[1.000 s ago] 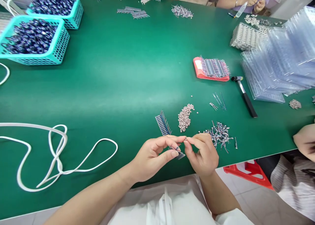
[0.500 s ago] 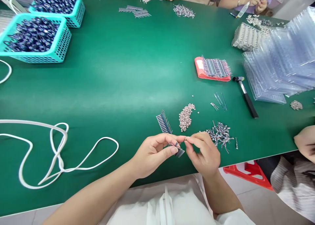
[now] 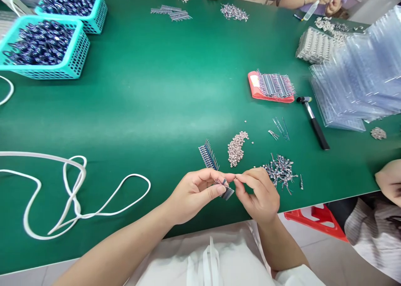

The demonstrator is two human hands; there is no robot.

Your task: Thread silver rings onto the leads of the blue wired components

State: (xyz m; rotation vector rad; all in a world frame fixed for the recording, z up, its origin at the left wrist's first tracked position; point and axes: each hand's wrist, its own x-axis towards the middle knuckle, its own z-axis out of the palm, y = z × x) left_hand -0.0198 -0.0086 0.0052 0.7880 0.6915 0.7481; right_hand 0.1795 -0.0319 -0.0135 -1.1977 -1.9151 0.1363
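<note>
My left hand (image 3: 194,194) pinches a short strip of blue leaded components (image 3: 226,191) near the table's front edge. My right hand (image 3: 259,194) is closed in a pinch on a tiny metal piece (image 3: 235,177), held against the strip at my left fingertips. Just beyond my hands lie another blue component strip (image 3: 207,156), a pile of small silvery pieces (image 3: 236,148) and a heap of loose leaded parts (image 3: 280,170).
A white cord (image 3: 75,186) loops at the left. Two teal baskets (image 3: 73,62) of dark blue parts stand far left. A red tray (image 3: 254,87), a small hammer (image 3: 313,121) and clear plastic trays (image 3: 354,85) lie right. Other people's hands work at the far edge and right.
My hands stay together almost in place; the strip in my left hand shifts slightly. The view has drifted a little.
</note>
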